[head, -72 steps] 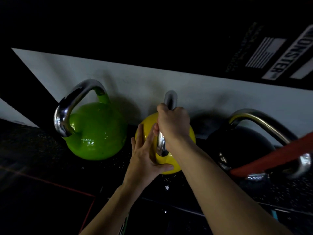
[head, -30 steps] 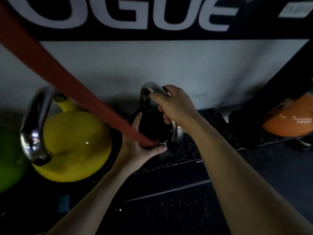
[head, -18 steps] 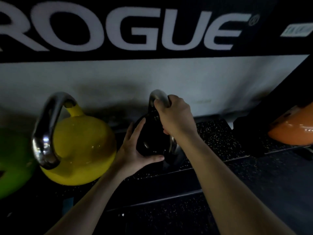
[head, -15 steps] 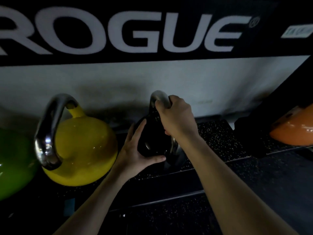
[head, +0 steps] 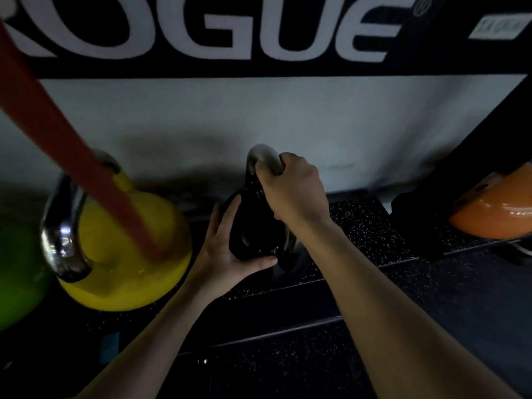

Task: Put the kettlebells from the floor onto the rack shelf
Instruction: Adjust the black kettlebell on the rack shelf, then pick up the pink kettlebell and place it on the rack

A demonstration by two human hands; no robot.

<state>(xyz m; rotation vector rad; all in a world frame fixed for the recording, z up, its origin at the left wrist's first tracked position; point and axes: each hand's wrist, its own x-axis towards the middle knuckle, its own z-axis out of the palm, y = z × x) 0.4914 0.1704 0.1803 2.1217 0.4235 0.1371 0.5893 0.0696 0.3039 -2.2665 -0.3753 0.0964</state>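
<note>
A black kettlebell with a steel handle stands on the speckled black rack shelf, in the middle of the view. My right hand is closed around the top of its handle. My left hand cups the bell's left and lower side, thumb under the front. A yellow kettlebell sits on the shelf to the left, and part of a green kettlebell shows at the left edge. An orange kettlebell sits at the right, beyond a black rack upright.
A blurred red band hangs diagonally across the upper left, in front of the yellow kettlebell. A grey wall with a black lettered banner runs behind the shelf. Bare shelf surface lies right of the black kettlebell. Dark speckled floor is below.
Earlier both hands were on the yellow kettlebell; they now hold the black one. In the last half second the hands and bell stay put, and the red band has swung back into view.
</note>
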